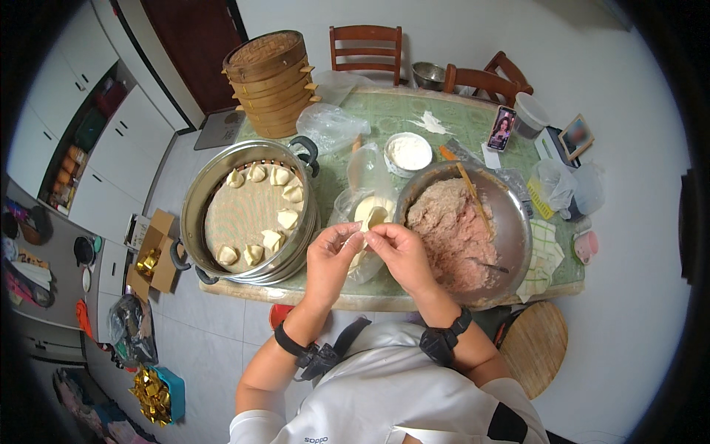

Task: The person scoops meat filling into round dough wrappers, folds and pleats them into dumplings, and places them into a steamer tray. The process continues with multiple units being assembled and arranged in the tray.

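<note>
My left hand (333, 252) and my right hand (400, 252) pinch a pale dough wrapper (375, 217) between thumbs and fingers, just above the table's near edge. Whether filling lies inside the wrapper I cannot tell. Behind it, a clear plastic bag (369, 166) holds more pale dough. To the left, several folded dumplings (287, 218) sit in an arc on the liner cloth of a metal steamer (188, 222). At the right stands a large steel bowl (513, 222) of minced meat filling (449, 227), with a wooden stick (474, 194) and a metal utensil (488, 265) in it.
A bowl of white flour (409, 152) stands behind the steel bowl. Stacked bamboo steamers (272, 89) rise at the back left. A phone (502, 129), a plastic tub (531, 114), a checked cloth (543, 255) and a pink mug (586, 247) line the right side. A round wooden stool (535, 349) is below.
</note>
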Tool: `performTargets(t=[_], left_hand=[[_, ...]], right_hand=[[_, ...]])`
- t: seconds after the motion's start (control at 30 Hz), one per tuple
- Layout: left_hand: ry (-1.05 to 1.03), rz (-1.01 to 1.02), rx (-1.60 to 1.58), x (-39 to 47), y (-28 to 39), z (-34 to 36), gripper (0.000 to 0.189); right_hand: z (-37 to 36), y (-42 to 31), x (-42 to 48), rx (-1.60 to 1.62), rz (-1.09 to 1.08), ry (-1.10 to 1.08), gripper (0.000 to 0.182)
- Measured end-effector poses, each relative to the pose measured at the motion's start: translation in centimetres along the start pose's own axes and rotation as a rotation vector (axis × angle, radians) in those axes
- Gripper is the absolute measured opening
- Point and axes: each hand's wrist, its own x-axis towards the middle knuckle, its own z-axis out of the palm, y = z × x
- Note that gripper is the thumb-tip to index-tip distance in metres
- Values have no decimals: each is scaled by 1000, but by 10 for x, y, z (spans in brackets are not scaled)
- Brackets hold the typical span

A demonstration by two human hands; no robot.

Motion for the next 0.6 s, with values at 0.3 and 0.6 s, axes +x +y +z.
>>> performTargets(t=[0.3,0.6], left_hand=[[8,-119,-48,-3,-5,-2,27],[195,-187,-441,4,-24,-19,28]], right_hand=[[1,-12,-2,-276,-148,-88,10],[-7,-5,-5,259,1,141,13]])
